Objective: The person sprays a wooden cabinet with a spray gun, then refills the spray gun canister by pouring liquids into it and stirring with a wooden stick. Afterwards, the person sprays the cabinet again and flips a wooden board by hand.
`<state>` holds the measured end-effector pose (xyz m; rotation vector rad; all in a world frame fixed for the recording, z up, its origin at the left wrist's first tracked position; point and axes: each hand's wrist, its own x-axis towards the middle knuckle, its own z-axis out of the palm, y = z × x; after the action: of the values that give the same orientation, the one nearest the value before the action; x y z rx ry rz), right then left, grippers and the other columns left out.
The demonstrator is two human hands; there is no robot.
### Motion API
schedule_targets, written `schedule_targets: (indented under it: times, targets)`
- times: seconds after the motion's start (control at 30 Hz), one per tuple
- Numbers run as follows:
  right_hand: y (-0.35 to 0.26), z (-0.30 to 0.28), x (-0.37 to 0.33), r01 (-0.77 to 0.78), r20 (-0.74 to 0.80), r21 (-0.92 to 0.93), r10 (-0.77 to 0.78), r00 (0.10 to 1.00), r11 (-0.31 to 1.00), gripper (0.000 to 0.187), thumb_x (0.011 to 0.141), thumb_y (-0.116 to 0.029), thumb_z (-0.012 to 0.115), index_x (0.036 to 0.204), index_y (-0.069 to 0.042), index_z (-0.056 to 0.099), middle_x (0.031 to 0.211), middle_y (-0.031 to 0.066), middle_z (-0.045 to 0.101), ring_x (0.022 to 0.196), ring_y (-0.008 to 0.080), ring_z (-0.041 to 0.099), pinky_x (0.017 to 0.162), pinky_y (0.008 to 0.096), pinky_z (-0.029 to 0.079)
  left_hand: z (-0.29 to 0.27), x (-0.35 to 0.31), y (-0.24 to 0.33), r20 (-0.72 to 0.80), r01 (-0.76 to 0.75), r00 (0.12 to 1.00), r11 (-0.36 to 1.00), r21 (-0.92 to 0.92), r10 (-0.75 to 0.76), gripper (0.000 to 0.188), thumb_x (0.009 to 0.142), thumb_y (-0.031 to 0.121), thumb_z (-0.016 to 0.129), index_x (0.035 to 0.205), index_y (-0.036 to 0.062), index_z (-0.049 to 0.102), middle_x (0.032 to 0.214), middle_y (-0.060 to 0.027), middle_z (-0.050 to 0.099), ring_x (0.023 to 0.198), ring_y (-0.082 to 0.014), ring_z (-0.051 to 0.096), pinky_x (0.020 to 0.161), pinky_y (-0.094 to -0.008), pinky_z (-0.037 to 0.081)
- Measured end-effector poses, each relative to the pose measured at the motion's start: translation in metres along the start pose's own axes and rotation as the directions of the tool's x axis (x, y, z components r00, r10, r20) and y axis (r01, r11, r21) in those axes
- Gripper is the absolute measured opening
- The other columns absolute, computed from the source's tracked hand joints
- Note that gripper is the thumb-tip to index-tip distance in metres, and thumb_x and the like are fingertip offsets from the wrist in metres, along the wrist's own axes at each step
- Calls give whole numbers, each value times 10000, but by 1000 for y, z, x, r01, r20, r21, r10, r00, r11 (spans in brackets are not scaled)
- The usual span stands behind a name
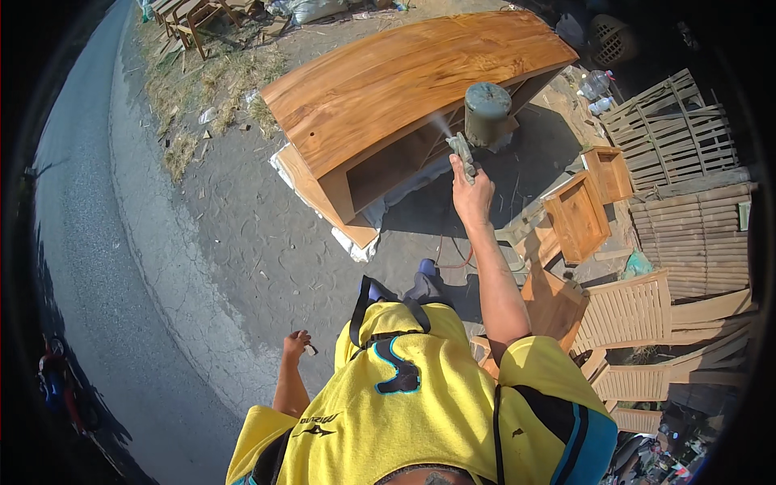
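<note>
My right hand [473,198] is wrapped round a spray gun [461,155], arm stretched forward. From its nozzle a pale mist [440,124] goes toward the near edge of a long wooden cabinet [412,77] with a glossy orange-brown top. Right beside the gun is a grey-green metal canister [487,113]; whether the two are joined I cannot tell. Low at my side, my left hand [296,343] has curled fingers with a small pale thing [310,349] at their tips, too small to name.
White sheeting [356,246] lies under the cabinet. To the right are wooden drawers [578,217], slatted chair parts [626,311] and a bamboo panel [691,242]. A thin reddish hose [459,264] runs near my feet. A paved road [89,218] passes on the left, with a motorbike [65,384].
</note>
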<state>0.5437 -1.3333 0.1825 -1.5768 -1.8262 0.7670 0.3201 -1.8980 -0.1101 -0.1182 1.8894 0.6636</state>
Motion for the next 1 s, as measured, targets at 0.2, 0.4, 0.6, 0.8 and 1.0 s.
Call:
schedule_targets:
  times: [0.2, 0.4, 0.6, 0.8, 1.0]
  targets:
    - [-23, -14, 7, 79, 112, 29, -82, 990, 996, 656, 986, -601, 647, 1076, 42, 735, 902, 292, 738, 925, 498, 708, 822, 520, 541, -5, 2, -1, 4, -11, 1000, 999, 48, 11, 384, 1046, 359, 605, 1299, 89, 705, 1146, -62, 781, 1049, -210, 735, 879, -411, 539]
    - [-68, 21, -32, 70, 409, 113, -111, 906, 991, 596, 982, -581, 674, 1085, 3, 737, 928, 257, 748, 949, 470, 709, 818, 483, 538, 8, 14, 6, -37, -141, 990, 985, -96, 138, 379, 1029, 276, 646, 1252, -22, 720, 1049, -124, 794, 940, -215, 761, 718, -343, 552]
    - [-88, 48, -74, 153, 583, 195, -240, 776, 969, 642, 981, -607, 673, 1061, 28, 725, 788, 206, 732, 801, 383, 739, 745, 459, 553, 24, 9, 16, -19, -140, 990, 987, -83, 139, 413, 1021, 299, 640, 1266, -25, 712, 1063, -120, 793, 929, -214, 756, 705, -329, 523]
    - [-93, 36, -73, 83, 611, 194, -187, 769, 977, 599, 981, -582, 682, 1093, 5, 733, 920, 212, 763, 925, 400, 742, 829, 471, 565, 33, 7, 2, 16, -43, 999, 998, -44, 44, 398, 1024, 305, 621, 1287, 20, 708, 1096, -104, 793, 954, -205, 756, 724, -348, 522]
    - [-34, 0, 9, 89, 394, 155, -144, 908, 984, 644, 978, -621, 655, 1059, 12, 743, 921, 275, 742, 945, 458, 722, 833, 502, 562, 58, 12, 33, 60, -35, 998, 999, 14, 34, 386, 1043, 301, 592, 1305, 36, 694, 1102, -93, 795, 984, -211, 758, 742, -361, 530]
